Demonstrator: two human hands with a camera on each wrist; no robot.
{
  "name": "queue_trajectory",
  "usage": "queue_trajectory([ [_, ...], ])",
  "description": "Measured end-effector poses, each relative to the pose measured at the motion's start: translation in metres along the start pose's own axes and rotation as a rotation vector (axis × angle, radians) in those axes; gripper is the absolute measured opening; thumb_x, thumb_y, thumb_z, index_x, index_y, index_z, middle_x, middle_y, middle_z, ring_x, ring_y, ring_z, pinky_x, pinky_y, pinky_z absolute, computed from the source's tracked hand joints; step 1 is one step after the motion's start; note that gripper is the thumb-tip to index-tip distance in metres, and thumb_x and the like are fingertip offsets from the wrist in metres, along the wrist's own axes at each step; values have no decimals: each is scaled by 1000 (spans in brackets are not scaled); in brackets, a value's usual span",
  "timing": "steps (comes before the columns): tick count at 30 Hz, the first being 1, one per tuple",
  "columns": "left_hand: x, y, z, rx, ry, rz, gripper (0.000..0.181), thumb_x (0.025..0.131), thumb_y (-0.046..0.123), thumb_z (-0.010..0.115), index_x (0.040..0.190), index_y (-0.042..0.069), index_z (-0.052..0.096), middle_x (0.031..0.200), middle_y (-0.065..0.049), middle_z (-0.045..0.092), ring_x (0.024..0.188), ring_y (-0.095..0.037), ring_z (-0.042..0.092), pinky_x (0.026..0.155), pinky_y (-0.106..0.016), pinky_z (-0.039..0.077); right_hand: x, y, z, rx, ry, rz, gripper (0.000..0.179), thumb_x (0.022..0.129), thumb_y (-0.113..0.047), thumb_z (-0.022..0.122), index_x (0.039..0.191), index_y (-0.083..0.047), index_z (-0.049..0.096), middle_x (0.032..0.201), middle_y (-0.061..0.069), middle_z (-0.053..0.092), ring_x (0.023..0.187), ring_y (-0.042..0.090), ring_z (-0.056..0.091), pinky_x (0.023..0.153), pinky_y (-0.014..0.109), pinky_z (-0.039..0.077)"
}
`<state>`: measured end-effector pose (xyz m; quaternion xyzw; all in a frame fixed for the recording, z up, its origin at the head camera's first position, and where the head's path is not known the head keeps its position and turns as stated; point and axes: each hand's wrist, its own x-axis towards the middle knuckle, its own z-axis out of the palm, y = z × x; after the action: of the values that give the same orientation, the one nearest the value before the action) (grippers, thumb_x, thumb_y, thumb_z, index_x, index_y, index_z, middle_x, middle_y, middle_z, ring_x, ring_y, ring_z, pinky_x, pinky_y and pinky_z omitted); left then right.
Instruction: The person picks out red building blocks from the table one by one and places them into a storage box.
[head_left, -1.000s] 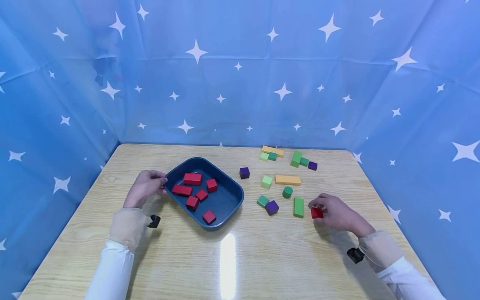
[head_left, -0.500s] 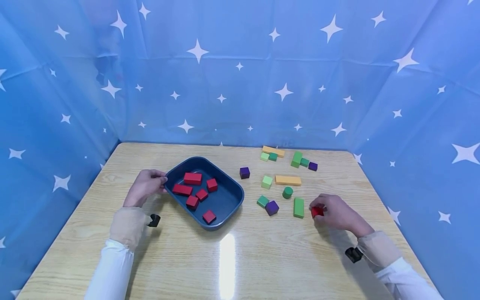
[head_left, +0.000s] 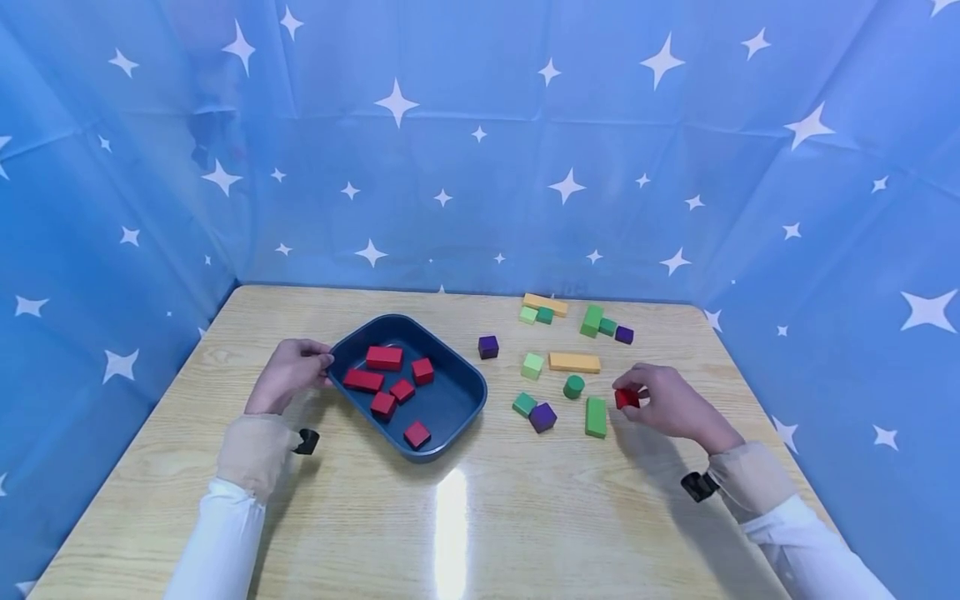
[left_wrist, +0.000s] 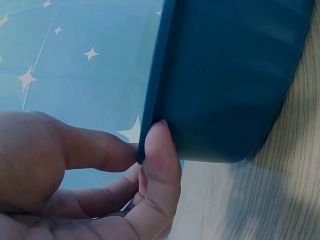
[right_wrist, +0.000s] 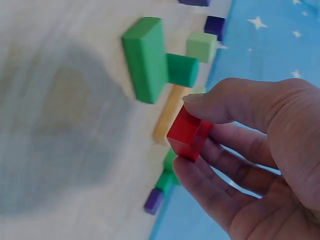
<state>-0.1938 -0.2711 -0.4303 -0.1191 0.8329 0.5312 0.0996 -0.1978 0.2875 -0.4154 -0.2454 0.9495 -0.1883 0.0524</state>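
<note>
At the left of the table, my left hand (head_left: pixel 292 373) pinches the corner rim of a dark blue tray (head_left: pixel 459 430). In the left wrist view, thumb and fingers meet on the tray's rim (left_wrist: pixel 156 85). Several red blocks lie inside the tray, among them a long one (head_left: pixel 384 358) and a cube (head_left: pixel 417 434). Over on the right, my right hand (head_left: pixel 671 404) holds a red cube (head_left: pixel 627 400) between thumb and fingertips. The right wrist view has that red cube (right_wrist: pixel 190 134) lifted off the table. Nearest to it on the table lies a light green rectangular block (head_left: pixel 596 417).
Several other blocks lie between tray and right hand: a purple cube (head_left: pixel 543 417), a green cylinder (head_left: pixel 573 387), an orange bar (head_left: pixel 574 362) and a pale green cube (head_left: pixel 532 366). More stand near the back edge, like a green block (head_left: pixel 592 320). A starry blue curtain (head_left: pixel 480 167) surrounds the table.
My right hand has risen from the table with the red cube, shifting slightly away from me and to the left. The left hand and the tray stay where they were.
</note>
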Motion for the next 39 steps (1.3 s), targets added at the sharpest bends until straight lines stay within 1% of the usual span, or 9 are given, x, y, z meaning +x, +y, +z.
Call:
queue_trajectory([
  [5,-1,2,0,9,5,1,36,105,9,48,134,-12,53,113,-21,63,84,-21,71,85,-39,63,15,-13,-9,1,5,-22,28,84,-3,79,112,0,74,105,12,71,92,25,71,81,46,64],
  [9,-1,2,0,8,3,-4,36,105,9,48,134,-12,54,113,-21,62,82,-19,71,85,-39,63,31,-27,-16,-5,9,-48,28,85,-4,78,113,-2,74,106,11,72,94,26,71,82,45,64],
  [14,-1,2,-1,7,2,1,37,105,9,47,135,-12,53,114,-22,62,80,-16,70,85,-39,63,53,-51,-25,-3,-2,-80,28,87,-7,78,115,-5,74,105,8,71,96,26,70,82,42,63],
  [18,0,2,-2,11,3,1,37,105,10,48,135,-11,53,115,-22,62,78,-14,69,86,-38,62,74,-71,-28,-30,-16,-129,28,88,-10,78,116,-7,75,105,5,71,96,23,68,80,39,62],
  [21,0,1,-2,8,1,4,37,105,10,48,135,-11,53,114,-21,62,76,-11,68,86,-39,62,88,-86,-29,-50,-25,-180,28,89,-10,77,116,-9,75,105,4,70,94,20,67,78,38,60],
  [26,0,1,-1,7,-1,4,37,105,10,48,135,-11,53,115,-21,61,77,-12,68,87,-40,62,110,-107,-26,-64,-49,-257,28,90,-12,76,118,-11,75,109,4,70,95,19,68,83,39,62],
  [29,-1,2,-1,5,-3,4,37,105,10,48,135,-11,53,117,-22,61,78,-14,69,87,-39,62,125,-121,-24,-66,-83,-308,29,90,-11,77,119,-9,74,112,6,71,97,20,69,85,38,62],
  [34,-1,1,-3,-6,-5,11,37,105,9,48,135,-12,53,116,-23,61,76,-12,69,85,-37,63,148,-142,-18,-95,-173,-391,29,90,-12,77,119,-8,74,112,6,70,93,16,66,83,32,60],
  [39,1,1,-3,-5,-4,9,38,105,9,48,136,-12,52,116,-22,61,75,-10,69,85,-37,63,163,-163,-11,-139,-248,-464,29,91,-13,77,119,-9,74,115,7,70,98,18,66,86,32,61],
])
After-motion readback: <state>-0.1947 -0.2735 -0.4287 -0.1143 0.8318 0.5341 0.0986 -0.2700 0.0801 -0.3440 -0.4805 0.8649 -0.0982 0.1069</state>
